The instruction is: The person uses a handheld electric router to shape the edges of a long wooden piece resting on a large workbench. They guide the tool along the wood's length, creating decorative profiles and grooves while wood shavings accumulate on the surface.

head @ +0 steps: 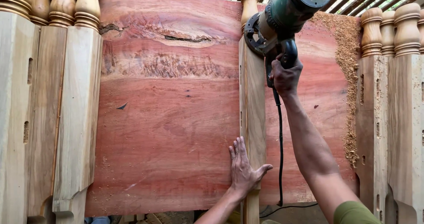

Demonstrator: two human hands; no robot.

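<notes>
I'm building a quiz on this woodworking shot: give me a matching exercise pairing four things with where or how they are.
Things:
1. Green electric power tool
2. Left hand
3. Heap of pale sawdust
4. Pale turned wooden post in the middle

Places or states:
A. Lies along the right edge of the broad reddish wooden slab
B. Lies lengthwise across the slab
C. Flat, fingers spread, pressing the post's lower part
D. Gripped by the right hand at the post's upper end

Pairs: 1-D, 2-C, 3-A, 4-B
</notes>
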